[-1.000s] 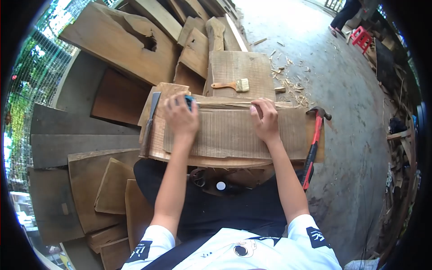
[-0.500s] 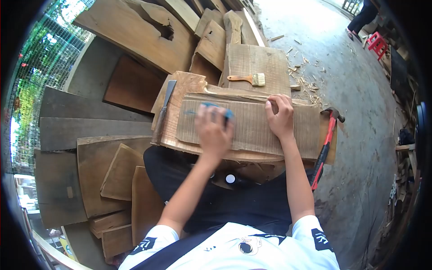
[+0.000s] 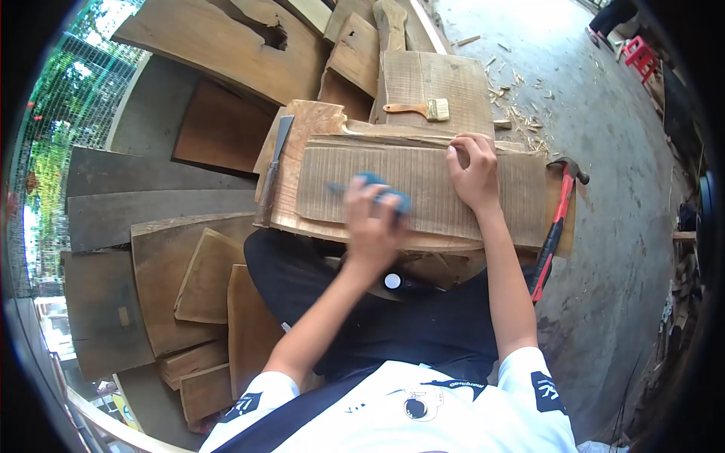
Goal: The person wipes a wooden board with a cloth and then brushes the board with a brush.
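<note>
My left hand [image 3: 374, 230] is closed around a small blue tool [image 3: 391, 198], smeared by motion, so its exact kind is unclear. It is on the face of a ridged brown wooden board [image 3: 430, 181], left of the middle. At the board's far edge, right of centre, my right hand [image 3: 474, 175] has its fingers bent over and gripping the wood. Beneath lies a thicker, lighter wood slab [image 3: 287, 215]. A chisel [image 3: 276, 170] with a wooden handle rests on the slab's left end. By the right end leans a claw hammer [image 3: 557, 219] with a red and black handle.
A paintbrush [image 3: 418, 109] lies on another plank [image 3: 468, 75] beyond the board. Many wooden planks [image 3: 181, 279] are stacked to the left. Wood shavings [image 3: 521, 121] litter the concrete floor. A red stool [image 3: 640, 57] and a person's legs [image 3: 610, 19] appear at the far right.
My left hand has slid the blue tool rightward across the board. My right hand stays at the far edge. The whole view has shifted slightly.
</note>
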A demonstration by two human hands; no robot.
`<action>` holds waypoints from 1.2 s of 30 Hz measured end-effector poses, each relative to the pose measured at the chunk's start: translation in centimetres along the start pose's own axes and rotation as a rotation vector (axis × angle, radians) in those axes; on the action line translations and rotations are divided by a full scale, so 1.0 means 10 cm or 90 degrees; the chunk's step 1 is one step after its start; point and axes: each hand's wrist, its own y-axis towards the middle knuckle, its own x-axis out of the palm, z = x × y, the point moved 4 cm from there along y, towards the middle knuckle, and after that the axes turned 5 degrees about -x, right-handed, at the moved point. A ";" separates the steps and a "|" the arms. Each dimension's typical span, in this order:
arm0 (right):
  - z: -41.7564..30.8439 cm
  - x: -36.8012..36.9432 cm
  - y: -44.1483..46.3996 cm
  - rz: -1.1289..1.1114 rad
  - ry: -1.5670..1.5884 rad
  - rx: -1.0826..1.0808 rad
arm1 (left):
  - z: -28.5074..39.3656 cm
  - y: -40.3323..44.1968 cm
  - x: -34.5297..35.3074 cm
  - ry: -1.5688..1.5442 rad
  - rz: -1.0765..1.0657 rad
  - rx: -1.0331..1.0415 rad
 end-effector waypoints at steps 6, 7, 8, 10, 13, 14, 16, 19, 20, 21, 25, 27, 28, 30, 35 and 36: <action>0.04 -0.03 -0.01 0.024 0.041 -0.009 | 0.52 -0.08 0.27 -0.079 -0.082 0.141; 0.04 -0.03 -0.01 0.028 0.044 -0.003 | 0.31 -0.06 0.17 -0.057 -0.068 0.124; 0.03 -0.04 -0.01 0.021 0.049 0.001 | 0.09 -0.02 0.00 -0.024 -0.068 0.092; 0.04 -0.04 0.00 0.021 0.058 0.013 | -0.40 0.03 -0.26 0.045 -0.009 0.042; 0.05 -0.03 -0.04 0.009 0.056 0.019 | -0.68 0.08 -0.42 0.102 0.053 -0.028; 0.04 -0.03 -0.03 0.010 0.052 0.015 | -0.58 0.10 -0.36 0.113 0.065 -0.043; 0.01 -0.01 0.00 0.008 0.050 0.002 | -0.24 0.12 -0.11 0.055 0.034 -0.025; 0.01 -0.03 0.00 0.017 0.059 -0.009 | 0.58 0.04 0.34 -0.065 -0.066 0.029; 0.02 -0.04 0.01 0.021 0.067 -0.021 | 0.79 -0.03 0.54 -0.113 -0.060 0.074; 0.05 -0.04 0.00 0.025 0.074 -0.030 | 0.98 -0.04 0.57 -0.143 -0.050 0.049; 0.12 -0.07 0.01 0.029 0.098 0.034 | 0.83 0.03 0.46 -0.115 -0.076 0.048; 0.07 -0.08 0.03 0.011 0.095 0.029 | 0.49 0.11 0.22 -0.065 -0.077 0.036; 0.05 -0.09 0.03 0.004 0.089 0.026 | 0.24 0.15 0.07 -0.008 -0.056 -0.009; 0.05 -0.09 0.02 -0.001 0.083 0.026 | -0.38 0.21 -0.22 0.075 0.007 -0.057; 0.06 -0.07 0.01 0.014 0.091 0.037 | -0.97 0.22 -0.55 0.110 0.047 -0.174; 0.06 -0.07 0.01 0.012 0.089 0.038 | -0.86 0.25 -0.47 0.139 0.057 -0.169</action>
